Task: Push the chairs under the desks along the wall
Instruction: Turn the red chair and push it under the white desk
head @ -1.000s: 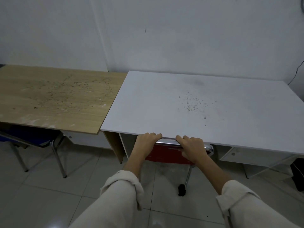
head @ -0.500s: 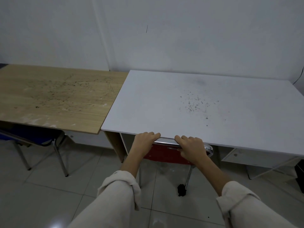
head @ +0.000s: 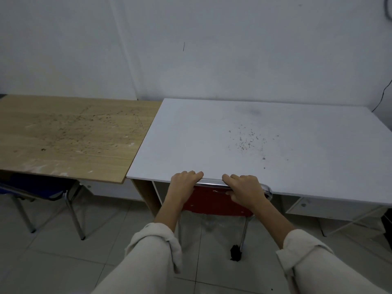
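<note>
In the head view, both hands are wrapped over the chrome top rail (head: 212, 183) of the red chair (head: 214, 203). The left hand (head: 184, 181) grips near the rail's left end, and the right hand (head: 244, 188) grips nearer the right bend, fingers curled round the tube. Compared with a second ago, very little has shifted: the rail sits at the front edge of the white desk (head: 254, 145) just as it did, with the hands in the same spots on it. The view itself has tipped up a little, so more wall shows.

The red backrest now lies just under the desk's lip, and the seat is hidden beneath the top. I judge this chair to be in as far as it will go (the rail seems to meet the edge, though I cannot tell whether it actually touches). Letting go looks like the sensible next thing.

To the left, the blue chair (head: 40, 187) already sits tucked under the wood desk (head: 70, 134), only its legs and seat edge showing.
</note>
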